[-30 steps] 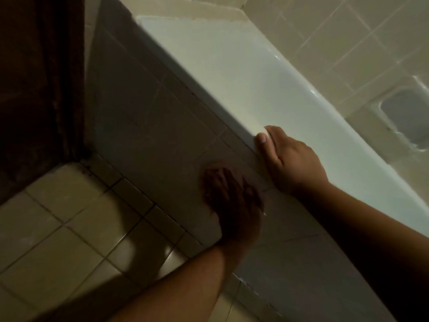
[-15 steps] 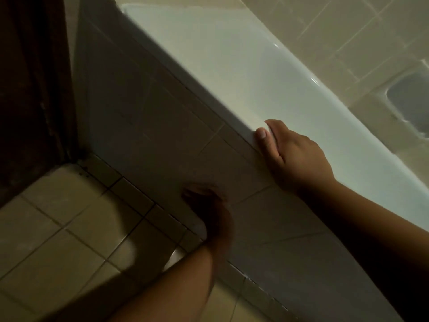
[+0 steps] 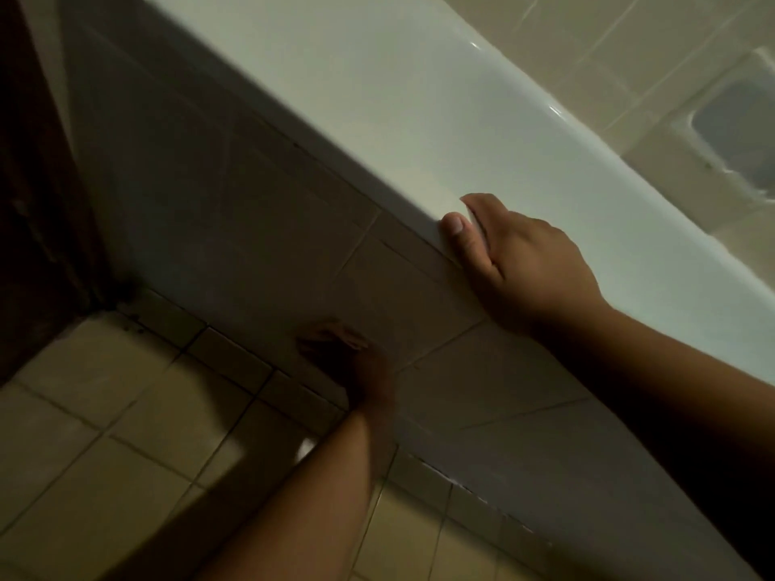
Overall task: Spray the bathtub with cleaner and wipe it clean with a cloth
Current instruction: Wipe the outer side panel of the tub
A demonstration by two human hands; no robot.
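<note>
- Left hand [image 3: 344, 360]: low against the tiled front panel [image 3: 235, 228], near the floor [image 3: 105, 434]; blurred, cannot tell whether fingers lie flat or curled.
- Bathtub [image 3: 377, 98]: white rim runs diagonally above the panel.
- Right hand [image 3: 520, 262]: grips the rim's outer edge, thumb on its front face.

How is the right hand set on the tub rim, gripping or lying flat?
Gripping: the right hand holds the bathtub rim, thumb pressed along its outer edge, index finger bent over the top.
</note>
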